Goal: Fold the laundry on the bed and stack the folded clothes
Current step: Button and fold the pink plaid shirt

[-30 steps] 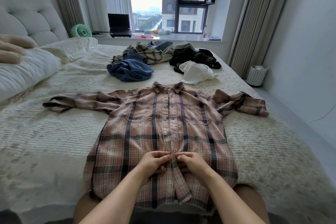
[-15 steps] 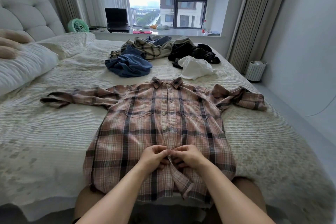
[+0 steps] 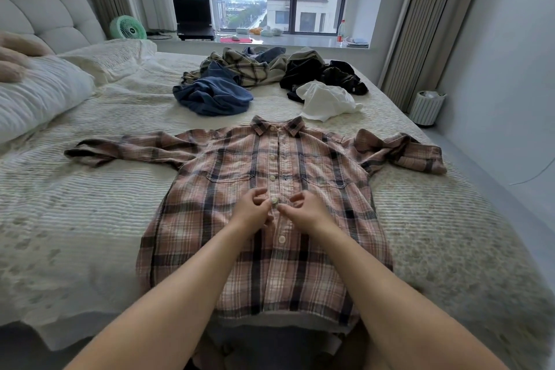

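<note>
While the pink plaid shirt (image 3: 264, 213) is lying face up and spread flat across the centre of the frame on the cream bedspread (image 3: 75, 204), both hands are working at its button placket in the middle of the picture. The left hand (image 3: 251, 210) is pinching the placket edge beside a white button (image 3: 274, 201) with thumb and forefinger, the other fingers lifting loosely above the cloth. The right hand (image 3: 303, 208) is pinching the opposite placket edge just right of that button, its remaining fingers curling upward. The shirt's collar is pointing toward the upper part of the frame, and its sleeves are extending toward the left and right edges, the right sleeve lying rumpled. Above the collar, unfolded laundry is lying in a loose group: a blue garment (image 3: 213, 94) at upper centre-left, an olive plaid garment (image 3: 240, 66) behind it, a black garment (image 3: 318, 72) at upper centre-right, and a white garment (image 3: 326, 100) in front of the black one. A white pillow (image 3: 39, 96) is resting at the left edge. On the window ledge at the top, a green fan (image 3: 128, 27) and a laptop (image 3: 193, 19) are standing.
</note>
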